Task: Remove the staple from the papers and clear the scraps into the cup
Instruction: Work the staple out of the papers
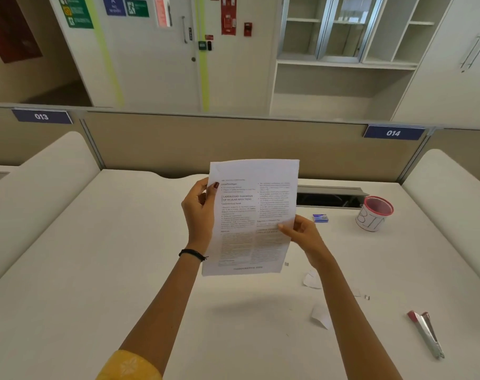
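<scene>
Two hands hold the papers (251, 215) upright above the desk (123, 256). Your left hand (199, 212) pinches the left edge, thumb on the printed face and fingers curled behind. Your right hand (304, 234) pinches the lower right edge the same way. You cannot tell from here whether a staple sits in the sheets. Risk: ease either pinch and loose sheets could slide apart, or land over the scraps when laid down. Paper scraps (321, 316) lie on the desk beside your right forearm, with a tiny bent staple (367, 297) near them that is easy to miss or flick away. The cup (374, 213), hand-lettered, stands well apart at far right, near a blue staple box (320, 218). A red stapler (425, 333) lies near the right edge. The path to the cup looks open.
</scene>
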